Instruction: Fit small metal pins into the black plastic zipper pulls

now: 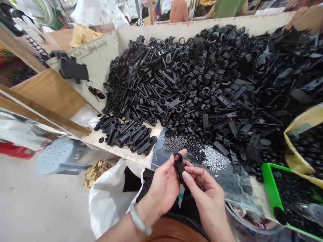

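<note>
Between my two hands is a black plastic lever-shaped part (179, 168) with a round ring at its upper end. My left hand (165, 183) is wrapped round its side, thumb close to the ring. My right hand (205, 190) pinches its lower end between thumb and fingers. Just beyond my fingers lie small dark grey pieces (175, 143) and a heap of short silver pins (215, 158). Similar black levers (128, 134) lie in a row on the table's front left. A huge pile of loose black parts (176, 74) fills the table behind.
A bright green tray (271, 188) with black pieces stands at the right, beside a yellow bag (290, 141). A white sack (106, 198) hangs below the table edge at left. A grey-blue stool (57, 156) stands on the floor. Other people sit beyond the table's back wall.
</note>
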`<state>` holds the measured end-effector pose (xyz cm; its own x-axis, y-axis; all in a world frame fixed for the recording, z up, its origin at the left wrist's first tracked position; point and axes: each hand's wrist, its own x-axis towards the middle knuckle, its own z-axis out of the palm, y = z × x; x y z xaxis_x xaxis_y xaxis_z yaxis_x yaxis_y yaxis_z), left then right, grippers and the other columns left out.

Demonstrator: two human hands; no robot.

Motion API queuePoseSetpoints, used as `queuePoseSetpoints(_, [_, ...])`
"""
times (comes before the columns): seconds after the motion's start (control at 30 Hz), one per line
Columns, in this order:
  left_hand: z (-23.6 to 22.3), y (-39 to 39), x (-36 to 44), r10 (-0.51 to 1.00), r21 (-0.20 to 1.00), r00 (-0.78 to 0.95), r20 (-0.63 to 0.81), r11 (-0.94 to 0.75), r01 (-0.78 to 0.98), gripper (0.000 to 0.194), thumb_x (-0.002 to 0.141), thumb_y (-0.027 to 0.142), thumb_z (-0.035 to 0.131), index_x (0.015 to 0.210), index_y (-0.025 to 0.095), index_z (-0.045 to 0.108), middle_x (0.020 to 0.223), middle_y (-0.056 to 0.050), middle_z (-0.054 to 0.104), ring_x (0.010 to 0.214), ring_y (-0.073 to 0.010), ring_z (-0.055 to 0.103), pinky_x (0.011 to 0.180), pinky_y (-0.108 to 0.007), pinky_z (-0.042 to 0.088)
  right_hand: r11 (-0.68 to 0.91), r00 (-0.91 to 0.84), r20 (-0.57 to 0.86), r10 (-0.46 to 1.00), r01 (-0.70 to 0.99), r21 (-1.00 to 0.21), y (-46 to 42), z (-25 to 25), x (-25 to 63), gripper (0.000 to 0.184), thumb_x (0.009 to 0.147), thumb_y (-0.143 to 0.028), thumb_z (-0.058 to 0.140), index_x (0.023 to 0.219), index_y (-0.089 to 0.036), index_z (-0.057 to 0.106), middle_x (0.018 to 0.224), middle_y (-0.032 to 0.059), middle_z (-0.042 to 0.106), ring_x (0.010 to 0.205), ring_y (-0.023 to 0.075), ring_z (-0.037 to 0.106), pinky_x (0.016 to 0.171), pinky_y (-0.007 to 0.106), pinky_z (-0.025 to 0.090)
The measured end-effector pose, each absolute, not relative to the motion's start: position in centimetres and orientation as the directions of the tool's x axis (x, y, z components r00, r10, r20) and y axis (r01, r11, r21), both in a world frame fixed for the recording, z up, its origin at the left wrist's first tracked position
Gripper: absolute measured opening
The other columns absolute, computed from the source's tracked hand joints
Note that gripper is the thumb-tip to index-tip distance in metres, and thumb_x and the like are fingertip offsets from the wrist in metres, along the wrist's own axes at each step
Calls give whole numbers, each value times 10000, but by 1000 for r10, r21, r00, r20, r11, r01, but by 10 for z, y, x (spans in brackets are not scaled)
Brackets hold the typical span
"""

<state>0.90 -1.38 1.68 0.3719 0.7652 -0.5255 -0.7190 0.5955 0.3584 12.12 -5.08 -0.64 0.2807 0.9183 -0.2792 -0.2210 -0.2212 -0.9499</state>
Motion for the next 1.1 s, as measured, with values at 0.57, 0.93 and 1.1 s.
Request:
queuePoseSetpoints(0.57, [2,-26,5,955,951,164,-247,271,-149,437,998,402,597,1395,227,551,1228,-98,707,1163,-254,641,1083,-403,431,-162,310,-139,941,50,-986,-49,-10,126,238,837,-449,776,895,-222,818,885,61,777,591,151,565,586,300,502])
queuePoseSetpoints(0.93, [16,-23,-9,899,943,297,-322,331,20,783,1024,452,521,1668,255,124,696,38,543,626,-157,527,673,-291,460,-283,89,-284,955,-31,-959,-39,-2,150,336,808,-525,798,867,-199,741,749,18,641,578,139,541,551,282,471])
queuePoseSetpoints(1.1, [20,-24,-13,848,923,427,-315,379,-71,842,1045,459,495,1662,284,-51,714,34,620,550,-106,521,601,-230,441,-345,-83,-335,939,-180,-921,-33,6,150,389,830,-525,788,999,-180,732,644,-26,586,544,115,517,505,239,430])
